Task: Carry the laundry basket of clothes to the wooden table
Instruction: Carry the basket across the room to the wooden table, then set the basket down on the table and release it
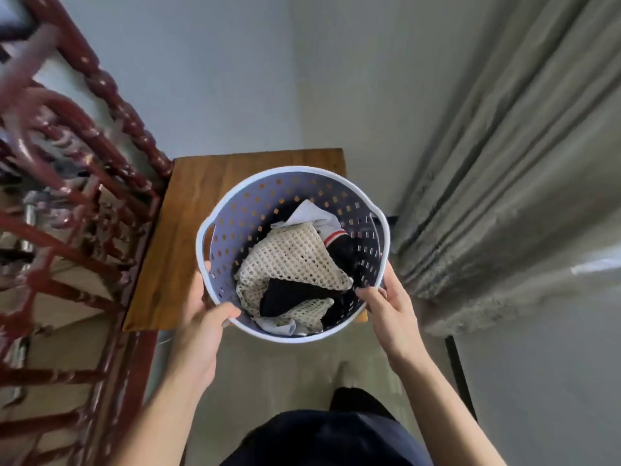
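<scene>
My left hand (pixel 201 317) and right hand (pixel 389 311) have fingers curled tight on the near rim of the laundry basket (pixel 235 223), mid-frame over the wooden tabletop (pixel 188 203), clothes (pixel 292 264) inside.

Soft, even daylight — wide-angle bending at edges, red carved railing (pixel 77 210) motion-blurred at left.

left hand (pixel 201 317), right hand (pixel 389 314) grip laundry basket (pixel 255 193) rim | over wooden table (pixel 188 210) (clothes inside)

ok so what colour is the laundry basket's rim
White, on a lavender perforated laundry basket; seen in the head view.
</scene>
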Tool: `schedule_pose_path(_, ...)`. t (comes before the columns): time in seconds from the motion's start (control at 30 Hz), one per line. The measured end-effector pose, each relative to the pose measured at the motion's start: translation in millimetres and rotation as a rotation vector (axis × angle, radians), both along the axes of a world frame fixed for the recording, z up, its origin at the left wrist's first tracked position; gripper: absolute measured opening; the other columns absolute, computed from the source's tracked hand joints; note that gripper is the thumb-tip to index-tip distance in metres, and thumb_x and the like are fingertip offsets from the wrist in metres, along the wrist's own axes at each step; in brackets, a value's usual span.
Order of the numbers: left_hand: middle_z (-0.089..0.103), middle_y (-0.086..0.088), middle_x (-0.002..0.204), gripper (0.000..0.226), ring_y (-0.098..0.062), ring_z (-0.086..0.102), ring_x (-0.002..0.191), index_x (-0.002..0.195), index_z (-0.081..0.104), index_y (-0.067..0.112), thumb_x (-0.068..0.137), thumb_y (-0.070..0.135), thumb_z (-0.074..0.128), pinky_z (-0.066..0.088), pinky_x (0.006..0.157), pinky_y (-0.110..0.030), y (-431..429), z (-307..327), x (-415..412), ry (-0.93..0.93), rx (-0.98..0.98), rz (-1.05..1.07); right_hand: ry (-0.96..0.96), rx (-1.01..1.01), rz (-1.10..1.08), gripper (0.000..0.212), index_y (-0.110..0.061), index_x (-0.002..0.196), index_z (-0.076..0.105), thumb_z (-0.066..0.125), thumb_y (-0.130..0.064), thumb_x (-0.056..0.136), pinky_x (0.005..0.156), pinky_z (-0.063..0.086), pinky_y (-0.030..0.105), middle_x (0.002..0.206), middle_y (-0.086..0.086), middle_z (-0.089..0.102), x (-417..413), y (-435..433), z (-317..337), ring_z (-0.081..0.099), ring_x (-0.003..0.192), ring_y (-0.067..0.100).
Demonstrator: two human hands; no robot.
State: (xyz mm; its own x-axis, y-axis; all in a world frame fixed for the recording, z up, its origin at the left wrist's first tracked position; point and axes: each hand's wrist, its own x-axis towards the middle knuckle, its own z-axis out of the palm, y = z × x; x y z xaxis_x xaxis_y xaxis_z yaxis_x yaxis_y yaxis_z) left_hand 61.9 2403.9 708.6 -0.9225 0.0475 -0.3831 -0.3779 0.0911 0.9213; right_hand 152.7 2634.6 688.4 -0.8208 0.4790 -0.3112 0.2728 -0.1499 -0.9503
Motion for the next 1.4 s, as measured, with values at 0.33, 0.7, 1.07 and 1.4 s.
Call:
schedule_pose_path(0.33,0.070,-0.003,0.109,0.073,-0.022,0.065,0.102,0.143,0.052,0.022,0.084,-0.021,0.046,0.052,0.095,-0.042,-40,-23,-99,-0.072,-0.046,0.239,-0.057,-0.030,0.274,0.061,-0.026,0.137,0.066,0.051,0.012,0.092,0.099,0.056,0.033,0.126,0.001,0.078,-165,-15,-26,0.071,0.118,0.018)
schedule_pose_path(0.7,0.069,-0.004,0.106,0.060,-0.025,0.063,0.101,0.117,0.061,0.032,0.066,0.001,0.057,0.052,0.083,-0.040,-118,-77,-254,-0.250,-0.108,0.043,-0.249,0.026,0.107,0.049,-0.028,0.131,0.068,0.057,0.002,0.093,0.104,0.059,0.051,0.115,-0.002,0.081,-269,-101,-62,0.075,0.112,0.023)
schedule_pose_path(1.07,0.057,-0.004,0.147,0.078,-0.023,0.055,0.132,0.151,0.040,0.026,0.081,-0.006,0.050,0.048,0.107,-0.046,-107,-137,-338,-0.235,-0.213,0.005,-0.226,0.188,0.213,0.058,-0.025,0.152,0.047,0.064,-0.008,0.100,0.094,0.058,0.013,0.135,-0.003,0.070,-337,-95,-104,0.066,0.128,0.015)
schedule_pose_path(1.4,0.031,-0.008,0.167,0.082,-0.033,0.043,0.143,0.164,-0.002,0.021,0.097,-0.005,0.036,0.040,0.113,-0.047,-83,-142,-361,-0.106,-0.553,-0.009,-0.371,0.312,0.289,0.069,-0.021,0.145,0.047,0.076,-0.050,0.090,0.102,0.060,0.048,0.126,-0.021,0.062,-328,-83,-110,0.067,0.125,0.017)
